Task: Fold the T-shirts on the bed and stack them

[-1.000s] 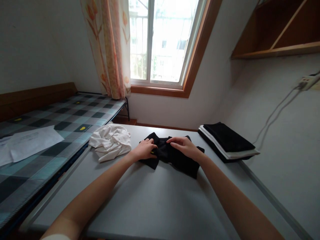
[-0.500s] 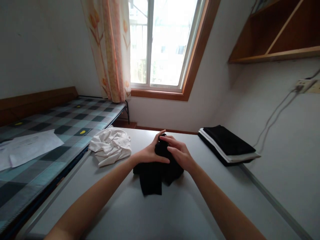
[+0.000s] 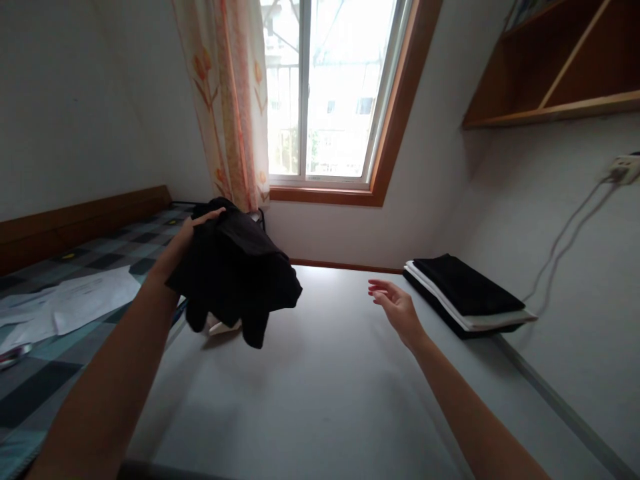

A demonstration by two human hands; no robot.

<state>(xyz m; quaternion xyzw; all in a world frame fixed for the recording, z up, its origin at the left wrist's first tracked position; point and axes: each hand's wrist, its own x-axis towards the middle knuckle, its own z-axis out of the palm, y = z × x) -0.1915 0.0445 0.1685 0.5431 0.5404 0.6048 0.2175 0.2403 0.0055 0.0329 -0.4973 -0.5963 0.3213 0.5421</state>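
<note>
My left hand (image 3: 196,223) is closed on a bunched black cloth (image 3: 240,267), lifted above the table's left side, its loose ends hanging down. Behind and below the black cloth, a small part of the white cloth (image 3: 223,328) shows; the rest is hidden. My right hand (image 3: 395,307) is over the right half of the white table (image 3: 310,387), fingers apart and slightly bent, holding nothing. To its right lies a stack of folded black and white cloths (image 3: 463,290).
Papers (image 3: 75,300) lie on the checked bed (image 3: 60,363) at the left. A wooden shelf (image 3: 550,107) hangs at upper right, above a socket (image 3: 625,170) with cables. A curtain (image 3: 225,100) hangs beside the window (image 3: 335,100).
My left hand has lifted the black cloth off the middle of the table and carried it left, over the white cloth. My right hand has let go and moved right.
</note>
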